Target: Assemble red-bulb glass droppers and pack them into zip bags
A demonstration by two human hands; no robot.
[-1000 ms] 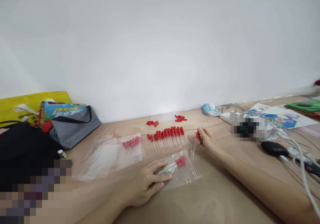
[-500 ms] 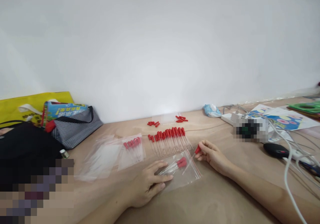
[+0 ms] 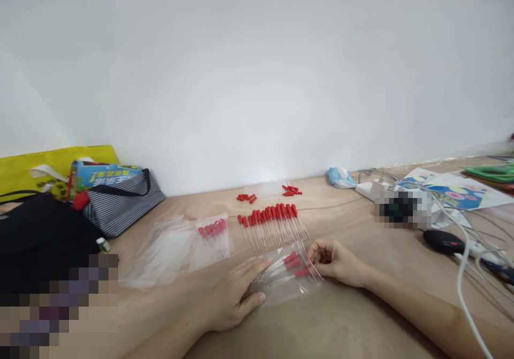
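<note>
A clear zip bag [image 3: 281, 289] lies in front of me with red-bulbed droppers [image 3: 292, 260] inside. My left hand [image 3: 236, 292] rests on its left end, fingers spread apart. At the bag's red-striped mouth, my right hand [image 3: 331, 261] has its fingers closed at the edge, beside the bulb of a dropper [image 3: 302, 271] that lies within the bag; what the fingertips pinch is hidden. Behind the bag is a row of several droppers [image 3: 273, 222]. A filled bag of droppers [image 3: 211, 238] lies left of the row, next to flat clear bags [image 3: 163, 254].
Loose red bulbs [image 3: 246, 198] and more bulbs [image 3: 292, 190] lie near the wall. On the left are a striped bag [image 3: 120, 204] and a black bag [image 3: 44, 241]. Cables, a power strip [image 3: 365, 189], a black mouse [image 3: 441, 241] and papers [image 3: 461, 188] occupy the right.
My right hand has moved left and down to the bag's mouth, and the dropper it held is now inside the bag. My left index finger has shifted on the bag.
</note>
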